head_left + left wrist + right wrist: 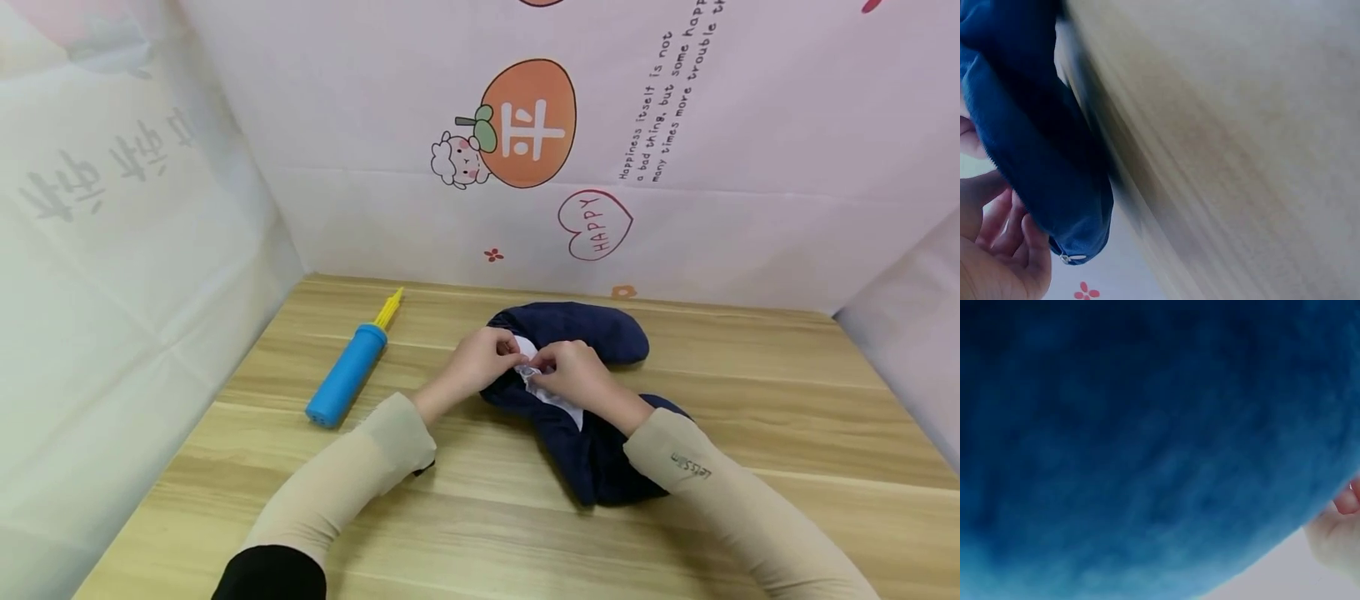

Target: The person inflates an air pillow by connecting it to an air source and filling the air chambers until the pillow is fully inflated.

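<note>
A navy, U-shaped neck pillow [577, 327] with a soft cover lies on the table, its zipped side open. White inner material [564, 409] shows through the opening, with a small translucent part between the fingertips. My left hand [482, 357] pinches this white inner material from the left. From the right, my right hand [577, 372] pinches it too, fingertips close to the left ones. In the left wrist view, a zipper pull [1072, 257] hangs at the end of the cover. Blue fabric fills most of the right wrist view, hiding the fingertips there.
A blue hand pump [347, 379] with a yellow nozzle lies on the wooden table [420, 533], left of the pillow. White printed cloth [375, 167] stands behind the table and along its sides.
</note>
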A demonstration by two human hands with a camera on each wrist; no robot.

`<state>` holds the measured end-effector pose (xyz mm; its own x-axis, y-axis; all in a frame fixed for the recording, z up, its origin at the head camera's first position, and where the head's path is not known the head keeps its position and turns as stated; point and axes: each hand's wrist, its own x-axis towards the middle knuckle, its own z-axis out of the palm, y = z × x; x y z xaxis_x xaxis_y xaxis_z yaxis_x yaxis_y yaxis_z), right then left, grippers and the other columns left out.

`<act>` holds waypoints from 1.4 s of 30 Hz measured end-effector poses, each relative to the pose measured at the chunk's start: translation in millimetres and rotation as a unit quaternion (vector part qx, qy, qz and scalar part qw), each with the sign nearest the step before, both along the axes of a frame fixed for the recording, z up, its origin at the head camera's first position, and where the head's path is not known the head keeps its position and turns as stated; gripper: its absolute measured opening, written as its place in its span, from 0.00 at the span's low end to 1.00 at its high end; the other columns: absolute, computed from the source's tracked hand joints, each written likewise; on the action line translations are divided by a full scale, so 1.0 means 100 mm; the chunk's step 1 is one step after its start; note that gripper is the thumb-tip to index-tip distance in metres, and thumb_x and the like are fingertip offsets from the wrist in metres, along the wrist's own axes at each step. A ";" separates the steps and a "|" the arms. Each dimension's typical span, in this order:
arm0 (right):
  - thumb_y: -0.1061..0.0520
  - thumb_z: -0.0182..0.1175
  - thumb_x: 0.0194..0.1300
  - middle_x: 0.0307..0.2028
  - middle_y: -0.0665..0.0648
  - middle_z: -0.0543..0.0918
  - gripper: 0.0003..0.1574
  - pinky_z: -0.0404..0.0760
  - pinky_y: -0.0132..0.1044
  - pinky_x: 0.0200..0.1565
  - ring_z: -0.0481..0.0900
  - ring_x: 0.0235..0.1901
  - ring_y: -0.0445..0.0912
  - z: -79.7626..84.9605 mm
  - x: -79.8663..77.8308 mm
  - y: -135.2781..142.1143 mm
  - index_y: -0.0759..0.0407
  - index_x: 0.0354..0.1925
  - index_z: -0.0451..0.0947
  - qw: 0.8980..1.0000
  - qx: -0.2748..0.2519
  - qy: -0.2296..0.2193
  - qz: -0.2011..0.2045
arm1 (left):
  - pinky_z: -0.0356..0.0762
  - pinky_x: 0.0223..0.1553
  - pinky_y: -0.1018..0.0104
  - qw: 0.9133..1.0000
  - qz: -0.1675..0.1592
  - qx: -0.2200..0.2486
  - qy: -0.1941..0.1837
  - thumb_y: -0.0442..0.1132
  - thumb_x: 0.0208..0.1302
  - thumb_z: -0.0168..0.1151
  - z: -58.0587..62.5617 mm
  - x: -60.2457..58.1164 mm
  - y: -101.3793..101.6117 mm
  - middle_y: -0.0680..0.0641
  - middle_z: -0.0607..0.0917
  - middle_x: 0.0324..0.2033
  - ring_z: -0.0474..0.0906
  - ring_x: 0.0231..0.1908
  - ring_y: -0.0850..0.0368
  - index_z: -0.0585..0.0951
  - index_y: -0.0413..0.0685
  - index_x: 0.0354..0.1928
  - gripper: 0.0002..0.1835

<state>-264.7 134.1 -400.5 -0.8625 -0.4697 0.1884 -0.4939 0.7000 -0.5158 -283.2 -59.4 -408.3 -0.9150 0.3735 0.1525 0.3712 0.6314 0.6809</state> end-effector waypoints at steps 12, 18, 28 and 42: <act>0.62 0.72 0.61 0.28 0.50 0.86 0.05 0.78 0.36 0.30 0.78 0.24 0.39 -0.02 -0.01 -0.01 0.61 0.37 0.90 1.000 0.018 -0.024 0.007 | 0.76 0.35 0.70 0.999 -0.028 -0.021 0.003 0.35 0.68 0.70 -0.02 -0.03 -0.02 0.53 0.88 0.31 0.79 0.31 0.62 0.90 0.46 0.35 0.03; 0.65 0.73 0.60 0.29 0.51 0.85 0.09 0.80 0.37 0.31 0.80 0.26 0.40 -0.01 0.01 -0.04 0.61 0.40 0.85 0.999 0.025 -0.027 0.028 | 0.70 0.32 0.70 0.991 -0.096 -0.075 -0.049 0.29 0.69 0.65 0.08 -0.05 -0.14 0.50 0.86 0.29 0.72 0.26 0.61 0.90 0.43 0.45 0.09; 0.65 0.70 0.63 0.32 0.51 0.85 0.14 0.77 0.36 0.31 0.77 0.24 0.40 -0.01 -0.01 -0.03 0.58 0.48 0.85 0.998 0.028 -0.044 0.045 | 0.76 0.38 0.69 0.984 -0.148 -0.064 -0.076 0.32 0.73 0.61 0.15 -0.09 -0.38 0.46 0.88 0.44 0.79 0.35 0.59 0.86 0.40 0.54 0.12; 0.63 0.71 0.63 0.33 0.50 0.85 0.14 0.77 0.37 0.34 0.76 0.28 0.40 -0.03 -0.01 -0.03 0.58 0.48 0.86 0.998 0.024 -0.052 0.041 | 0.81 0.47 0.52 0.999 -0.001 -0.023 -0.029 0.33 0.76 0.57 0.47 -0.09 -1.31 0.38 0.85 0.50 0.83 0.46 0.45 0.85 0.39 0.56 0.13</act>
